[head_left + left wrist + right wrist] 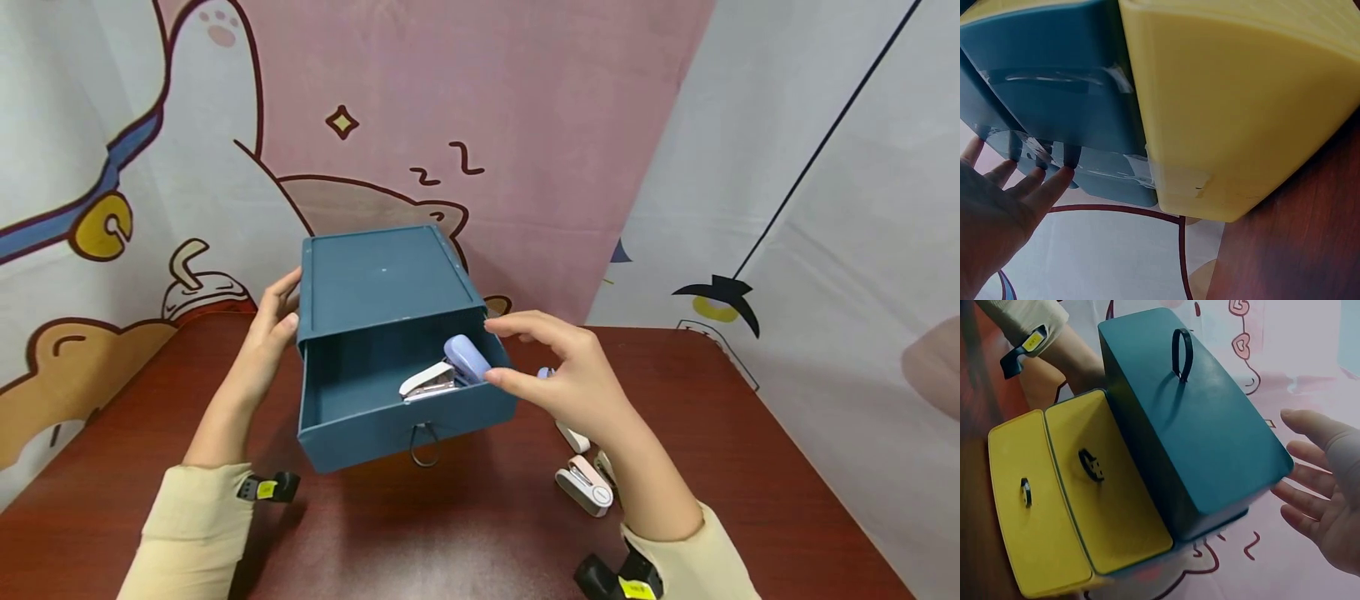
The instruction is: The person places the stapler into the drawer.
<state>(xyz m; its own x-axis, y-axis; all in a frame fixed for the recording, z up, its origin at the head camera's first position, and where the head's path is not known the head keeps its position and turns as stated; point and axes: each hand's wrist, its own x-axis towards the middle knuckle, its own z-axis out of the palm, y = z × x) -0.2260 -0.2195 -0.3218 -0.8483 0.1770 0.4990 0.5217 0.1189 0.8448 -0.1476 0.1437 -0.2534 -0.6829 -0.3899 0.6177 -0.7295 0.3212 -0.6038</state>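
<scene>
A drawer cabinet stands on the table with its blue top drawer [408,437] pulled out, a black loop handle [424,446] on its front. In the drawer's right part lie a white stapler [427,382] and a lavender stapler [467,358]. My left hand [262,346] rests with extended fingers against the cabinet's left side; in the left wrist view its fingertips touch the blue casing [1060,100]. My right hand [566,362] is at the drawer's right edge, thumb and fingers spread, holding nothing. The right wrist view shows its fingers [1313,478] beside the drawer's corner.
Two yellow drawers [1107,487] sit shut below the blue one. On the table right of the cabinet lie a pink-and-white stapler [585,486] and other small items, partly hidden by my right arm. A patterned cloth [525,125] hangs behind the table.
</scene>
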